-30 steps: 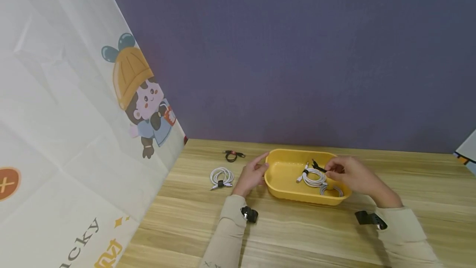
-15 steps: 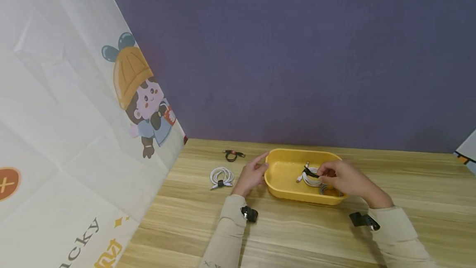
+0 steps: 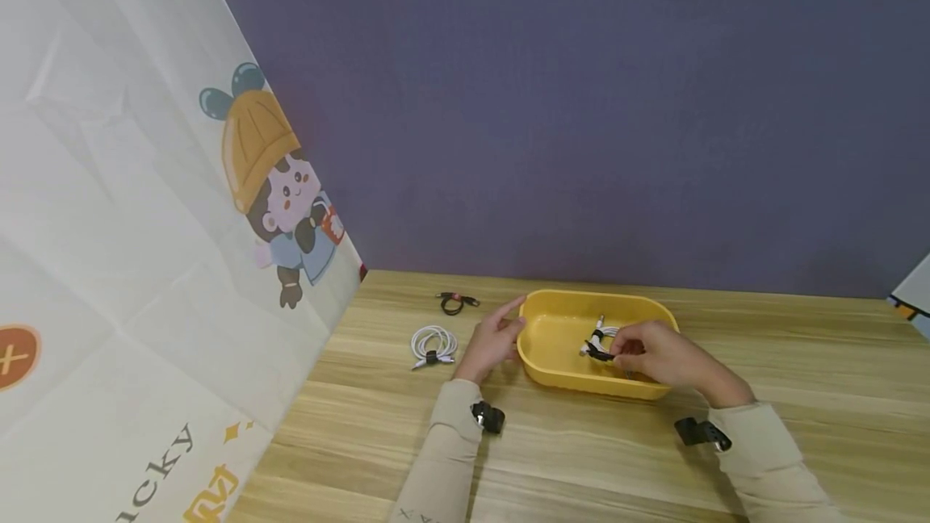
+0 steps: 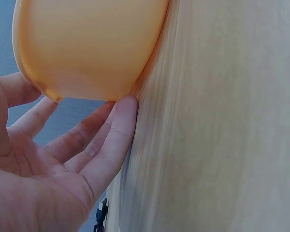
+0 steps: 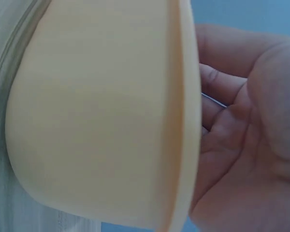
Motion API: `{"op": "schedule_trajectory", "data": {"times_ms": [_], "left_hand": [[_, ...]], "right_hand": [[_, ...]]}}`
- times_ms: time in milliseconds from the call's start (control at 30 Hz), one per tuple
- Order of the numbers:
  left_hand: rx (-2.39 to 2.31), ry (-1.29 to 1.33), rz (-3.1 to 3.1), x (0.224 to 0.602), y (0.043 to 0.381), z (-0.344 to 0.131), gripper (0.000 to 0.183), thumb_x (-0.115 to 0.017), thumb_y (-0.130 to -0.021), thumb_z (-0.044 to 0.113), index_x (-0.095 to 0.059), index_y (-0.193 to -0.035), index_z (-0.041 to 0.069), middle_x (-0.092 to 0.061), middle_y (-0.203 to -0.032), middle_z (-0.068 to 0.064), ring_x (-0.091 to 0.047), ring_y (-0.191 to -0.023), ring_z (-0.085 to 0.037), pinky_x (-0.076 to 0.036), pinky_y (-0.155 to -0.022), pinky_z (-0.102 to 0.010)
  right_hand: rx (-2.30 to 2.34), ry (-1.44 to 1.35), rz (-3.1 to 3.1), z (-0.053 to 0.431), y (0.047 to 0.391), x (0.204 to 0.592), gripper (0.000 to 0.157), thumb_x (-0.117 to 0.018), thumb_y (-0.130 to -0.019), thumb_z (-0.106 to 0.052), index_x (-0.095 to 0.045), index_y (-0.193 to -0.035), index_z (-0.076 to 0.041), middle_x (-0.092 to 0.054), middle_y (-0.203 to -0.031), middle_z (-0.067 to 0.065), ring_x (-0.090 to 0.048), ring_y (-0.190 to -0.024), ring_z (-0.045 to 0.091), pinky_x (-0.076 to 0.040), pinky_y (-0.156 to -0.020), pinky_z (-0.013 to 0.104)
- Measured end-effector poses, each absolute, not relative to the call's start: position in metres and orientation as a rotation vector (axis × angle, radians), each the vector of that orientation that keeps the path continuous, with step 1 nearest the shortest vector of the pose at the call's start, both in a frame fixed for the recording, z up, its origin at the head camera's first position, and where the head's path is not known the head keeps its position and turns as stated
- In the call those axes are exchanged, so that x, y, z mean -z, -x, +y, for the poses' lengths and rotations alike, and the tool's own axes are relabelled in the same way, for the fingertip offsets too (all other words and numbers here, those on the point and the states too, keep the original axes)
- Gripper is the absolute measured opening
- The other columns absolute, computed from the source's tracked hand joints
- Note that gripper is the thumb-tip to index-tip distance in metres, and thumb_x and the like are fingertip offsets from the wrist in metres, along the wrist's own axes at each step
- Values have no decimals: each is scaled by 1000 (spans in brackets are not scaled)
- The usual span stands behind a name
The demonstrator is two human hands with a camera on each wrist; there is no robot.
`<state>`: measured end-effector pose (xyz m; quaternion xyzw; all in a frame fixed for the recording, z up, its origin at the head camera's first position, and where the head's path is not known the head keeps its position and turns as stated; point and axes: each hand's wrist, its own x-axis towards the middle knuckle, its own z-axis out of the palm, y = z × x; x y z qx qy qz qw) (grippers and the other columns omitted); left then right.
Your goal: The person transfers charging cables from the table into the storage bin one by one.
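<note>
My right hand (image 3: 659,355) reaches over the right end of a yellow plastic bin (image 3: 555,378) and pinches a small black cable (image 3: 599,353) between thumb and fingers. The black cable overlaps a coiled white cable (image 3: 602,331) inside the bin, and the hand hides much of that coil. Against the bin's left end, my left hand (image 3: 491,343) rests with fairly straight fingers touching its wall and rim. The left wrist view shows fingertips (image 4: 126,104) at the end wall. In the right wrist view, the bin's wall (image 5: 96,111) hides the right fingertips.
Left of the bin, on the wooden table (image 3: 567,458), lie a coiled white cable with a black tie (image 3: 433,345) and a short black cable with a red tie (image 3: 454,303). A dark blue panel (image 3: 581,119) stands behind; a printed white sheet (image 3: 145,208) is at left.
My right hand has moved left and slightly nearer inside the bin, carrying the black cable across the white coil. The left hand stays at the bin's left end.
</note>
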<state>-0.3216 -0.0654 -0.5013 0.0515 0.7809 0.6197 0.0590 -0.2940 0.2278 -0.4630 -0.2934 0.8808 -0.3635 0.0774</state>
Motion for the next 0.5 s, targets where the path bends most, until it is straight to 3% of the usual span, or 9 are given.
{"op": "schedule_trajectory", "data": {"times_ms": [267,500], "left_hand": [[-1864,-154,2370,501,323,-65,43,-55,-99,28,-48,-139,41,-65,-115,-19,-69,-86,-25,-63,-65,-33],[-1864,-160,2372,501,323,-65,44,-54,-99,27,-47,-141,37,-65,-114,-19,-69,-84,-25,-63,-65,-33]], "right_hand": [[1085,880,2636,225,295,468,6,-69,-88,-14,-68,-87,-8,-65,-75,0,-52,-64,1,-48,-55,19],[1031,953,2655,223,299,474,4,-71,-86,-13,-69,-85,-10,-65,-75,-2,-55,-66,1,-50,-57,20]]}}
